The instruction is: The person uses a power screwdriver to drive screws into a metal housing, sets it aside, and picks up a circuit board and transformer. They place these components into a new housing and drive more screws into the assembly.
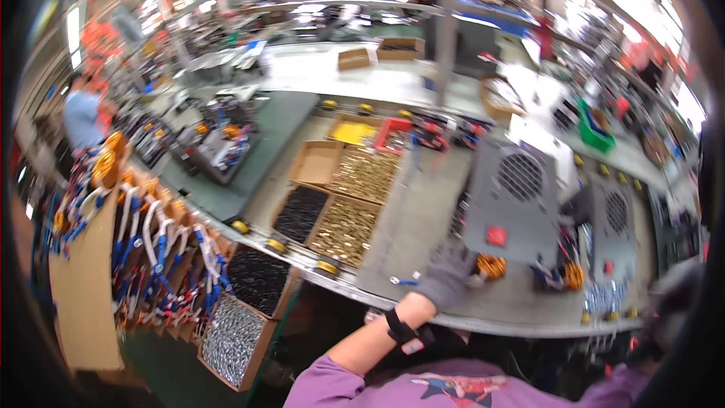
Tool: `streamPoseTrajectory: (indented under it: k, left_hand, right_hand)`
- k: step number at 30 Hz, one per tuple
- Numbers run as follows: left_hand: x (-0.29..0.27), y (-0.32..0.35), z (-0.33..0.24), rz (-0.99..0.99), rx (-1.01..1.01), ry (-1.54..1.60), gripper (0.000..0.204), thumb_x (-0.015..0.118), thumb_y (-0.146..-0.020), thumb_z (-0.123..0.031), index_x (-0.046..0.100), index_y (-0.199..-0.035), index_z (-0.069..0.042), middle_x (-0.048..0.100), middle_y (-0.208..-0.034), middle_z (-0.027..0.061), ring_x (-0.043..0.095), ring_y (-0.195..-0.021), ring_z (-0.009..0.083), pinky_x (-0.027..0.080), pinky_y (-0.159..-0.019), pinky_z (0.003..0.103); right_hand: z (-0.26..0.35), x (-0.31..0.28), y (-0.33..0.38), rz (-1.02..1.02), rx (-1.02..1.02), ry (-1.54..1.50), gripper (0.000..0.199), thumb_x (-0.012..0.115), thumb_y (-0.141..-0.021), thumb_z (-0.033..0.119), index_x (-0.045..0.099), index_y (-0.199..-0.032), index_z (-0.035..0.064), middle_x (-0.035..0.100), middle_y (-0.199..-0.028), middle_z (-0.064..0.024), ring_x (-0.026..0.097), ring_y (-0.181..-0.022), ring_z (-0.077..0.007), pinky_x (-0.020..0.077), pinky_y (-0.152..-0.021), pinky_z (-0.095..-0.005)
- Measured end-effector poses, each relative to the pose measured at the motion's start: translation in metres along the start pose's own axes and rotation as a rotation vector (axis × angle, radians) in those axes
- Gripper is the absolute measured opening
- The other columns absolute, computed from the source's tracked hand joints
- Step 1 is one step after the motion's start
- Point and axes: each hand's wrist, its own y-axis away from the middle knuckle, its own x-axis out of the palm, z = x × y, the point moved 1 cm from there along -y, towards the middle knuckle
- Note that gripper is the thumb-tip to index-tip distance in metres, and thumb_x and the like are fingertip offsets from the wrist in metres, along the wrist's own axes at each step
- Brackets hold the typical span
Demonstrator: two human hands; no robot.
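Note:
My left hand (pixel 445 276), in a grey glove, lies at the near left corner of a dark grey metal panel (pixel 483 204) with a round vent grille. Its fingers look apart, though blurred, and the thumb side is next to a copper wire coil (pixel 491 266). A red square piece (pixel 496 236) sits on the panel. Left of the hand, a small blue-and-white wire lead (pixel 404 281) lies on the bench. My right hand (pixel 671 298), also gloved, is a dark blur at the right rim, close to a second vented panel (pixel 615 215); its fingers cannot be made out.
Cardboard boxes of brass-coloured parts (pixel 366 174) and black pieces (pixel 300 214) stand left on the bench. A box of silver screws (pixel 230 338) sits lower left, beside hanging wire harnesses (pixel 158 238). A green bin (pixel 595 132) is far right. Other people work beyond.

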Motion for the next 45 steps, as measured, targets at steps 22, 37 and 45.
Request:
streamPoseTrajectory:
  k: [22, 37, 45]
  left_hand:
    - [-0.190, -0.099, 0.042, 0.846, -0.074, -0.021, 0.027, 0.059, -0.085, -0.028, 0.066, -0.102, -0.008, 0.068, -0.089, 0.0143, 0.066, -0.089, 0.0298, 0.049, -0.078, 0.039]
    - [-0.137, -0.117, -0.056, 0.326, 0.509, -0.918, 0.011, 0.057, -0.075, -0.010, 0.068, -0.076, -0.010, 0.062, -0.072, 0.0018, 0.058, -0.082, 0.0188, 0.033, -0.104, 0.042]
    - [-0.179, -0.074, 0.022, 0.013, 0.663, -0.465, 0.005, 0.064, -0.076, -0.016, 0.065, -0.081, -0.018, 0.058, -0.067, -0.0018, 0.059, -0.069, 0.0166, 0.048, -0.086, 0.039]
  right_hand:
    - [-0.227, 0.218, -0.113, 0.361, 0.507, -1.385, 0.055, 0.048, -0.095, 0.045, 0.053, -0.126, -0.0003, 0.062, -0.117, -0.0114, 0.063, -0.103, -0.0173, 0.0488, -0.092, -0.0313]
    - [-0.239, 0.226, -0.125, -0.289, 0.134, 0.086, 0.082, 0.075, -0.073, 0.027, 0.032, -0.140, 0.0066, 0.058, -0.111, -0.0188, 0.058, -0.106, -0.0336, 0.0445, -0.089, -0.0440]
    - [-0.240, 0.182, -0.099, 0.148, 0.087, 0.278, 0.061, 0.065, -0.077, 0.023, 0.045, -0.134, 0.0109, 0.063, -0.109, -0.0171, 0.060, -0.104, -0.0328, 0.0442, -0.093, -0.0418]
